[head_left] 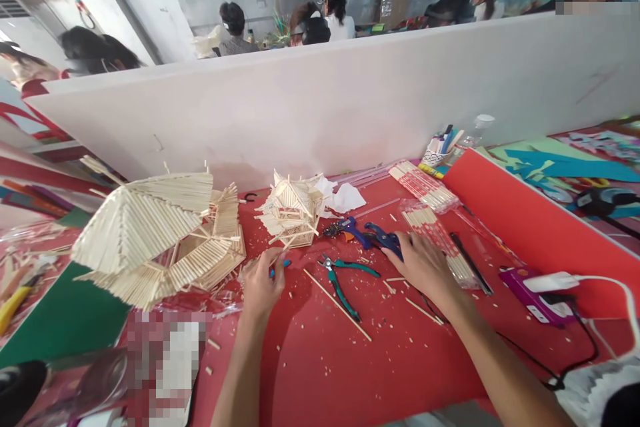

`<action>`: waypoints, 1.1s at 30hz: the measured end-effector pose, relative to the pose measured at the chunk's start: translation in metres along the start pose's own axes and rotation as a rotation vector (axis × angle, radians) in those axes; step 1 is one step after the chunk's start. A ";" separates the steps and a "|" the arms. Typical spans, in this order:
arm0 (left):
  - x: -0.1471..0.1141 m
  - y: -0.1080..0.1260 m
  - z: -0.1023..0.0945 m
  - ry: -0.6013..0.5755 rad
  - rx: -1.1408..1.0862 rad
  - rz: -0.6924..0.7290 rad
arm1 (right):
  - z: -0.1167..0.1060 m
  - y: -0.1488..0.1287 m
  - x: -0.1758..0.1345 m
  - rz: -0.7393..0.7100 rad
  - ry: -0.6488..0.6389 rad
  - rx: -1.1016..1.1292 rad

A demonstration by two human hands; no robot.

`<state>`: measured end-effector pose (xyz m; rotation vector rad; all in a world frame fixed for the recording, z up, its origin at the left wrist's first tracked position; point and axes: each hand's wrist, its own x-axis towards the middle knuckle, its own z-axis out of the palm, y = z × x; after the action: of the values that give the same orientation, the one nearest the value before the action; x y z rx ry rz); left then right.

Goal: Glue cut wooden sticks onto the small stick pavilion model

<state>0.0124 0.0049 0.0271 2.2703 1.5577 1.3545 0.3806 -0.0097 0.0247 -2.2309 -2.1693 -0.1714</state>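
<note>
As I look down through the head camera from my distant post, a white partition stretches across the far side of the red table. To the right a red panel leans over the tabletop, and on the left sits the big model, a many-sided roofed structure of pale sticks. Just to its right, near the partition, stands the small model, built the same way. Two packs of sticks lie farther right, the nearer one partly behind the right hand. That hand is loosely curved, palm down, its fingers touching a dark blue tool; whether it really grips it I cannot tell. My view puts the left hand right in front of the small model, thumb and forefinger pinched together on a short stick that points at the model's base. Between the hands lie green-handled cutters, jaws toward the small model, handles spread. Near them a tool with an orange part lies by the dark blue one. A loose stick slants across the table below the cutters, and smallest of all, pale chips are scattered about.
</note>
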 end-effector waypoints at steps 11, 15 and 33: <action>0.008 -0.001 -0.001 0.120 0.258 0.040 | -0.010 -0.014 0.006 -0.135 0.245 0.142; 0.012 0.004 -0.006 0.109 0.328 0.115 | -0.062 -0.064 0.008 -0.412 0.369 0.490; 0.020 0.017 -0.016 0.054 0.357 0.120 | -0.068 -0.171 0.036 -0.709 0.134 0.560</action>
<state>0.0155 0.0067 0.0574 2.5866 1.8371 1.2573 0.2071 0.0251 0.0855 -1.0917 -2.4302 0.2433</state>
